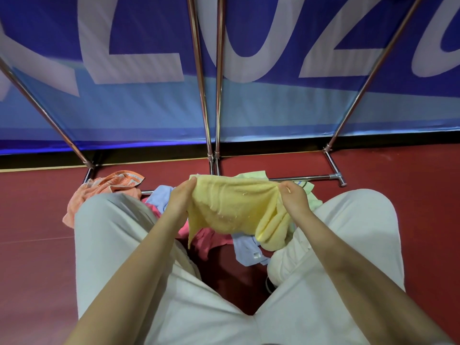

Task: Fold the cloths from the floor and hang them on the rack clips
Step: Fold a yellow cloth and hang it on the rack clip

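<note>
A yellow cloth (pixel 231 207) hangs stretched between my hands above the floor pile. My left hand (pixel 180 197) pinches its upper left corner and my right hand (pixel 293 197) grips its upper right corner, where the cloth bunches and droops. Under it on the red floor lie a pink cloth (pixel 209 241), a light blue cloth (pixel 246 250), another blue one (pixel 161 195), a pale green cloth (pixel 251 176) and an orange cloth (pixel 109 188). The rack's metal poles (pixel 202 95) rise ahead; its clips are out of view.
The rack's base bars (pixel 311 177) lie on the floor behind the pile, with slanted legs at left (pixel 44 113) and right (pixel 368 80). A blue banner (pixel 149 100) stands behind the rack. My knees in pale trousers (pixel 109 232) flank the pile.
</note>
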The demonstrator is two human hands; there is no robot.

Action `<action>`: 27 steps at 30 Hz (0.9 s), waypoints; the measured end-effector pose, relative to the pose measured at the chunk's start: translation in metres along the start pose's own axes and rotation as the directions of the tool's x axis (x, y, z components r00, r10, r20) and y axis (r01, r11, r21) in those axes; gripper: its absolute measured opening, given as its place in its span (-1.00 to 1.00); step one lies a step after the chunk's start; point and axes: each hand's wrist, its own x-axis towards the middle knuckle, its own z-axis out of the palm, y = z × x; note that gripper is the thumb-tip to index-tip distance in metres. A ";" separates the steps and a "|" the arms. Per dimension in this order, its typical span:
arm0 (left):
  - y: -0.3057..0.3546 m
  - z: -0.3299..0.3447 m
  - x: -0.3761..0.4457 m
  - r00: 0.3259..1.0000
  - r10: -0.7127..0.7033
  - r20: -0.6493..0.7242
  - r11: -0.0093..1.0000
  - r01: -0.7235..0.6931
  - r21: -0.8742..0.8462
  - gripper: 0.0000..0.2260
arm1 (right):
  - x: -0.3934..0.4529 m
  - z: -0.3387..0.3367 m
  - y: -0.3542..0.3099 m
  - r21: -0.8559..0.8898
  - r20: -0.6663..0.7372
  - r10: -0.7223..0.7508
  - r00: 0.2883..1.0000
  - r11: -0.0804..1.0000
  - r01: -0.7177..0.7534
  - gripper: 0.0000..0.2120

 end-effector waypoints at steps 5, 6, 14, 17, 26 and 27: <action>0.000 0.001 0.006 0.988 0.008 -0.152 1.000 -0.008 0.000 -0.69 | -0.005 0.003 -0.005 0.131 0.077 0.009 0.997 0.991 -0.018 -0.81; 0.000 0.003 0.005 0.988 0.018 -0.152 1.000 -0.019 -0.003 -0.73 | -0.007 0.003 -0.006 0.159 0.067 0.007 0.998 0.987 -0.017 -0.81; -0.001 0.039 -0.020 0.988 0.155 -0.002 0.983 -0.154 0.103 -0.68 | -0.006 0.009 -0.014 0.210 -0.040 0.014 0.999 0.978 -0.005 -0.78; -0.001 0.050 -0.022 0.988 0.155 -0.001 0.988 -0.155 0.023 -0.75 | -0.008 0.016 -0.029 0.326 0.025 0.035 0.999 0.945 -0.042 -0.76; 0.005 0.089 -0.035 0.990 0.132 0.043 0.971 -0.121 -0.206 -0.79 | -0.025 0.030 -0.077 0.752 0.269 -0.072 0.960 0.639 -0.163 -0.85; 0.006 0.089 -0.034 0.994 0.100 0.040 0.964 -0.086 -0.252 -0.79 | -0.026 0.030 -0.079 0.756 0.289 -0.090 0.953 0.633 -0.169 -0.85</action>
